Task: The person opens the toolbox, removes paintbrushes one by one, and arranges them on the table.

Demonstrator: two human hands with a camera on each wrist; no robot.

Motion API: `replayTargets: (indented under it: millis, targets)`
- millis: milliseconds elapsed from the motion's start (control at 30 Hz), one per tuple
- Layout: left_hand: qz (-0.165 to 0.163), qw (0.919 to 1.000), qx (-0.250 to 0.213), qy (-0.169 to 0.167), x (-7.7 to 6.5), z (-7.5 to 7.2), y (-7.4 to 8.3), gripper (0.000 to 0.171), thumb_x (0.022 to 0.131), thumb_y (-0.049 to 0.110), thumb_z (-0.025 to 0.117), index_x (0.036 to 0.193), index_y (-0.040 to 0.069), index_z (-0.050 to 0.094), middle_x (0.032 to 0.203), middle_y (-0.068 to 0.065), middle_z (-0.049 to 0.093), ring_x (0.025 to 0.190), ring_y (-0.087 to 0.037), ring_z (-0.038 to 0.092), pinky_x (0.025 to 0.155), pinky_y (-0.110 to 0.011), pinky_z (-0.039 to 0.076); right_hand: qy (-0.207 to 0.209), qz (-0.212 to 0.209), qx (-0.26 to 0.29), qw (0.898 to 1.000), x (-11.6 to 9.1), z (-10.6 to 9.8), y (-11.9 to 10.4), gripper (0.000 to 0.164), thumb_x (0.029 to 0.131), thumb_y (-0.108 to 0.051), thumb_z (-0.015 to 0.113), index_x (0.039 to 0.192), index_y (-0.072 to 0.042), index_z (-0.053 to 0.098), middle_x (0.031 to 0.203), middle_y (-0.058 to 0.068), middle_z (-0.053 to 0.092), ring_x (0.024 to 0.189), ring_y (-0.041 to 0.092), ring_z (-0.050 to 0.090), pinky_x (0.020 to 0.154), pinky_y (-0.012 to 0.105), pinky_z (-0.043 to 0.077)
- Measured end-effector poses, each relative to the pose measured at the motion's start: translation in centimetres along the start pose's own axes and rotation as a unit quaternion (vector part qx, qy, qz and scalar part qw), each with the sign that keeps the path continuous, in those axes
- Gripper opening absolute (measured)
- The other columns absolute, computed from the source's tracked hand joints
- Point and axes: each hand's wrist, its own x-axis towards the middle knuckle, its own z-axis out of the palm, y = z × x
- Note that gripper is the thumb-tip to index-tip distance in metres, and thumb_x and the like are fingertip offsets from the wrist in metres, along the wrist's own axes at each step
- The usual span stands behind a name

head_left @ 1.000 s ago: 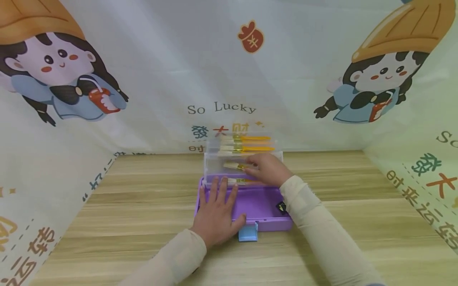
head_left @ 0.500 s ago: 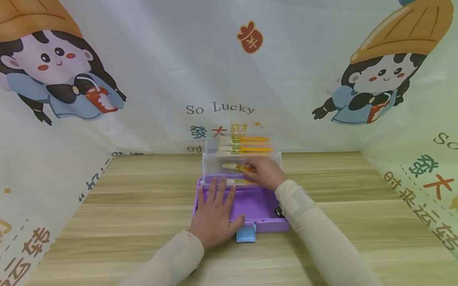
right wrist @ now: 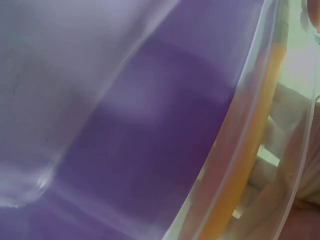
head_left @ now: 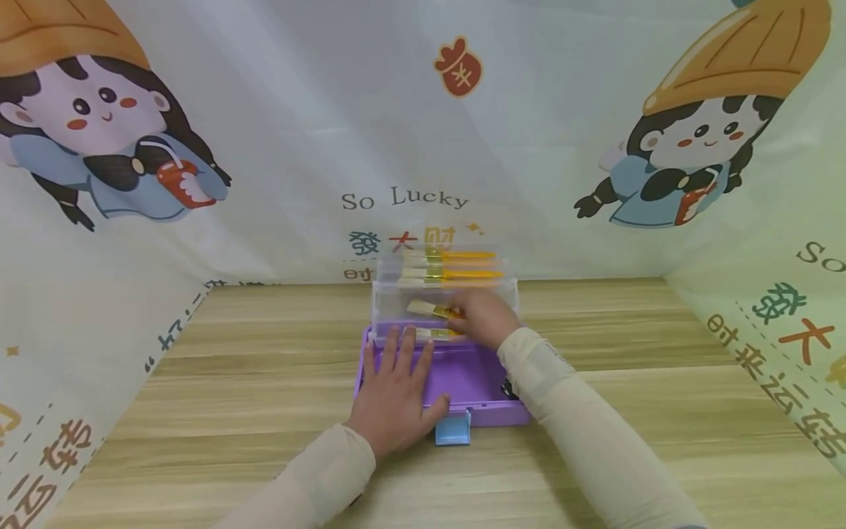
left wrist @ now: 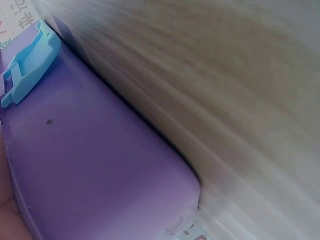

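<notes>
In the head view a purple case (head_left: pixel 463 375) lies open on the table, its clear lid (head_left: pixel 390 308) raised at the back. My left hand (head_left: pixel 396 404) rests on the case's left part, fingers spread. A pale-bristled paintbrush (head_left: pixel 426 307) is pinched in my right hand (head_left: pixel 485 316) in front of the lid; the hand covers most of its handle. Low by the hinge lies another paintbrush (head_left: pixel 432 333), partly behind my hands. In the right wrist view an orange handle (right wrist: pixel 250 155) shows along clear plastic. The left wrist view shows the case's purple side (left wrist: pixel 100 150).
Several yellow-handled brushes (head_left: pixel 469 275) lie along the top of the lid. A blue latch (head_left: pixel 453 428) hangs at the case's front edge. Some small black thing (head_left: pixel 507 388) sits in the case's right end, half hidden by the sleeve. Printed cloth (head_left: pixel 317 147) walls the wooden table (head_left: pixel 264 367).
My right hand has shifted slightly left, and its fingers have drawn in closer on the paintbrush. The left hand stays on the case. The whole view has drifted a little.
</notes>
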Motion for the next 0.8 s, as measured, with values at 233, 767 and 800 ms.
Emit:
replayTargets:
  millis: [233,767,800]
  targets:
    - [0.001,1.0000,0.002,0.008,-0.03,0.13,-0.04,0.079,0.096,0.063,0.036,0.155,0.011,0.034,0.162,-0.022,0.019,0.149,-0.042,0.010,0.112,-0.068,0.009,0.005,0.007,0.006,1.000,0.03,-0.02,-0.24,0.013,0.088,-0.018,0.075,0.096,-0.007,0.074,0.074,0.000,0.065,0.066,0.016,0.057,0.064,0.033,0.049]
    - [0.005,0.9999,-0.003,0.012,-0.05,0.13,-0.08,0.078,0.096,0.063,0.037,0.154,0.012,0.037,0.162,-0.022,0.019,0.149,-0.042,0.009,0.112,-0.068,0.010,0.003,-0.010,0.018,1.000,-0.24,-0.32,-0.35,0.006,0.087,-0.012,0.072,0.087,-0.006,0.073,0.072,0.000,0.063,0.064,0.016,0.054,0.063,0.034,0.048]
    - [0.005,0.9999,-0.004,0.011,-0.05,0.13,-0.07,0.078,0.096,0.063,0.037,0.154,0.012,0.037,0.162,-0.022,0.019,0.149,-0.042,0.009,0.112,-0.068,0.009,0.004,-0.012,0.019,1.000,-0.24,-0.31,-0.32,0.005,0.087,-0.011,0.072,0.088,-0.006,0.073,0.072,0.000,0.063,0.064,0.016,0.054,0.063,0.034,0.048]
